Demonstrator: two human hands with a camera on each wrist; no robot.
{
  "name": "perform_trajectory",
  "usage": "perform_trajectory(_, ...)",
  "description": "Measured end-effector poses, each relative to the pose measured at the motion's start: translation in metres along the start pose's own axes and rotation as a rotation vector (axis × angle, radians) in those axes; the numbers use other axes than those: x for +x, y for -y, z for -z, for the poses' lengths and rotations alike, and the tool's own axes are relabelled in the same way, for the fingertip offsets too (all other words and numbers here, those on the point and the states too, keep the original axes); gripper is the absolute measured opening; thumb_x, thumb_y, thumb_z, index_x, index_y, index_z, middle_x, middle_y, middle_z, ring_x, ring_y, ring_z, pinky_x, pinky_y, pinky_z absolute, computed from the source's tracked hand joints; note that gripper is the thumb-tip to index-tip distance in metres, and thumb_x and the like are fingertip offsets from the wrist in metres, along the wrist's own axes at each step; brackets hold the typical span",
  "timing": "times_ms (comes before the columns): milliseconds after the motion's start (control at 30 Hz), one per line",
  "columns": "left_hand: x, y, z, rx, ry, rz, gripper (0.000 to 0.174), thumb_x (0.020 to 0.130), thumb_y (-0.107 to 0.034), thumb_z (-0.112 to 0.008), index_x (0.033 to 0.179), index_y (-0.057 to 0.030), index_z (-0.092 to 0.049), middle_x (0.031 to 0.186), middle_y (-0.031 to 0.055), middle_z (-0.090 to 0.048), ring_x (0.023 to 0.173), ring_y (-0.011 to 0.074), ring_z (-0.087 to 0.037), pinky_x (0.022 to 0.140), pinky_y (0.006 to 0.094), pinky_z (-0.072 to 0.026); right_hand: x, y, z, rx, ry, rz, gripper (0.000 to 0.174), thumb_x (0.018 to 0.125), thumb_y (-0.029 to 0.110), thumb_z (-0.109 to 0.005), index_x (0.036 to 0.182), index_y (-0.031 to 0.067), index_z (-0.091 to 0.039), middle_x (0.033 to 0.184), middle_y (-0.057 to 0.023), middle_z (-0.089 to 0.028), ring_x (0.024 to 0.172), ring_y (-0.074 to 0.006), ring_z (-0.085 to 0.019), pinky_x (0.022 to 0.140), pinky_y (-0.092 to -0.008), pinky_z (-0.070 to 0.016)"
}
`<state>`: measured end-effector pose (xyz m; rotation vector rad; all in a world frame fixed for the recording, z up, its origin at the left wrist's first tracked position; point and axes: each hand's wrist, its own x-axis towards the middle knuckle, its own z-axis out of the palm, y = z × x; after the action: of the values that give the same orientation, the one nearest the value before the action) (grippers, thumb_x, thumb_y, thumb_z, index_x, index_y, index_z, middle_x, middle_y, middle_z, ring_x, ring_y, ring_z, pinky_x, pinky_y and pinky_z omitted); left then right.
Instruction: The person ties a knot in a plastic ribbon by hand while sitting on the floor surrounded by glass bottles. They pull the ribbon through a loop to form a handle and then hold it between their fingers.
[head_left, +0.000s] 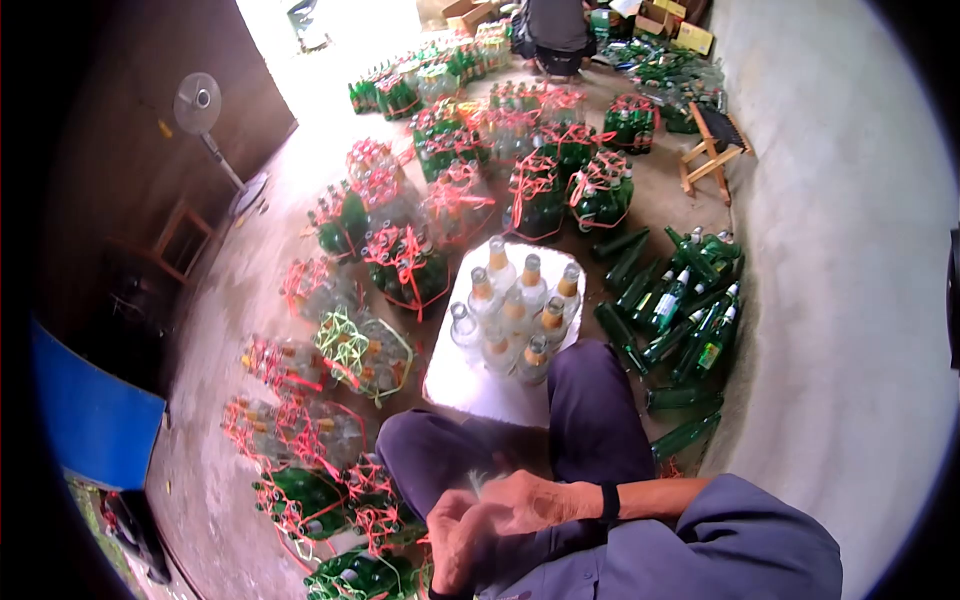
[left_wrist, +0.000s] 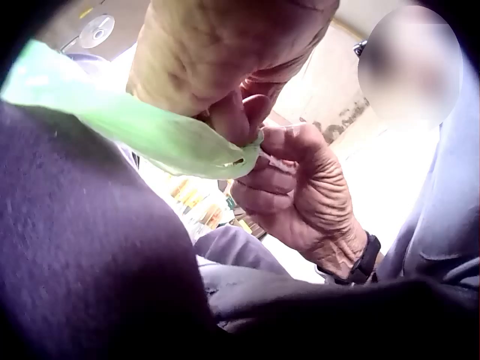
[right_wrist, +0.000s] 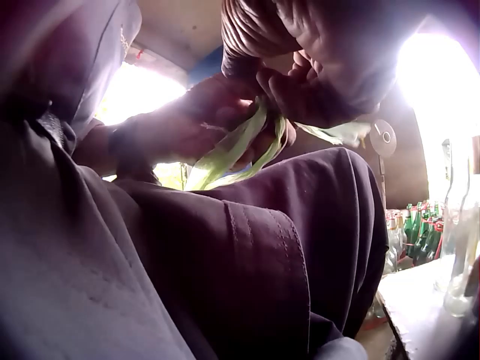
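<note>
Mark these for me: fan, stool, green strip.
Fan (head_left: 203, 99): head view, on the hub at the middle of its round head.
Stool (head_left: 723, 128): head view, on the dark seat.
Green strip (left_wrist: 150, 137): left wrist view, on the wide stretch left of the fingers.

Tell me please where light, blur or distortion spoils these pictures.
Head view: the doorway is washed out, the right-hand wall bends, corners go black. Left wrist view: white glare behind the right hand; an oval at upper right is blurred. Right wrist view: the left hand is in deep shadow.
</note>
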<state>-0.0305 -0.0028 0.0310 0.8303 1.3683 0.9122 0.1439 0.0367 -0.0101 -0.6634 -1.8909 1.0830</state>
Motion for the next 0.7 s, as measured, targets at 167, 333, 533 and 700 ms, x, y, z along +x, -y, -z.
perform_trajectory(167,0.004,0.025,0.017,-0.063,0.035,-0.125,0.01,0.091,-0.009,-0.072,0.093,-0.0003,-0.067,0.081,0.0027,-0.069,0.072,0.0091,-0.062,0.068,0.0246,-0.0513,0.003,-0.003,0.005,0.043,0.008,-0.094,0.017,0.08,0.004,-0.077,0.082,-0.0005,-0.06,0.073,-0.0194,-0.065,0.065,-0.0348,-0.066,0.058,-0.0409,-0.0501)
perform_trajectory(333,-0.014,0.011,0.009,0.008,0.114,-0.131,0.024,0.098,-0.02,-0.073,0.11,0.0002,-0.067,0.086,0.002,-0.067,0.075,0.0099,-0.062,0.07,0.0246,-0.0503,0.0,-0.006,0.008,0.039,0.055,-0.126,0.016,0.081,0.005,-0.075,0.082,-0.001,-0.06,0.074,-0.0187,-0.066,0.066,-0.0336,-0.068,0.059,-0.0402,-0.0513)
perform_trajectory(533,-0.013,0.013,0.011,0.065,0.096,-0.119,0.021,0.097,-0.016,-0.07,0.108,0.0017,-0.067,0.085,0.0031,-0.067,0.073,0.0102,-0.061,0.068,0.0254,-0.0504,0.0,-0.01,0.006,0.039,0.098,-0.119,0.016,0.08,0.005,-0.074,0.081,-0.0008,-0.059,0.074,-0.0195,-0.065,0.068,-0.0371,-0.067,0.06,-0.0424,-0.0515)
perform_trajectory(700,-0.014,0.008,0.004,0.062,0.078,-0.105,0.018,0.096,-0.012,-0.065,0.108,0.002,-0.068,0.081,0.0028,-0.066,0.069,0.0088,-0.06,0.063,0.0245,-0.0489,0.0,-0.014,0.005,-0.019,0.108,-0.088,0.018,0.079,0.007,-0.074,0.081,-0.0011,-0.058,0.076,-0.0209,-0.065,0.071,-0.0405,-0.067,0.061,-0.0445,-0.0514)
